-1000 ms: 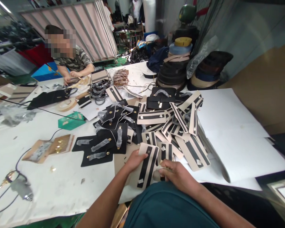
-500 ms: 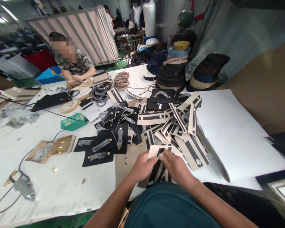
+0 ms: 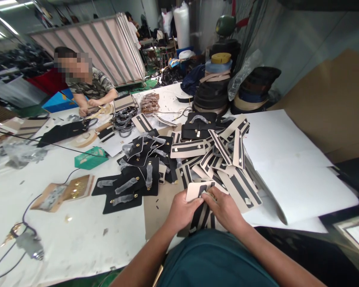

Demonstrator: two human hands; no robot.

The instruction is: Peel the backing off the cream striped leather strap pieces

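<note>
Both my hands meet over a beige panel with black stripes (image 3: 197, 190) at the near edge of the table. My left hand (image 3: 182, 211) grips its left side, fingers curled. My right hand (image 3: 224, 209) pinches it from the right near the top edge. The panel is tipped up, and more striped pieces lie under it. Just beyond lies a heap of the same striped panels (image 3: 227, 159). To the left of them are black flaps with gold clasps (image 3: 131, 183).
A person sits at the far left of the white table (image 3: 77, 239), hands on a piece. A green box (image 3: 89, 158), a cardboard tray of gold parts (image 3: 62, 192), a corded tool (image 3: 30, 245), stacked webbing rolls (image 3: 215, 87) and large white sheets (image 3: 287, 159) surround the work.
I have lifted the striped panel from flat on the table up onto its edge, and my right hand has moved up to pinch its top beside my left.
</note>
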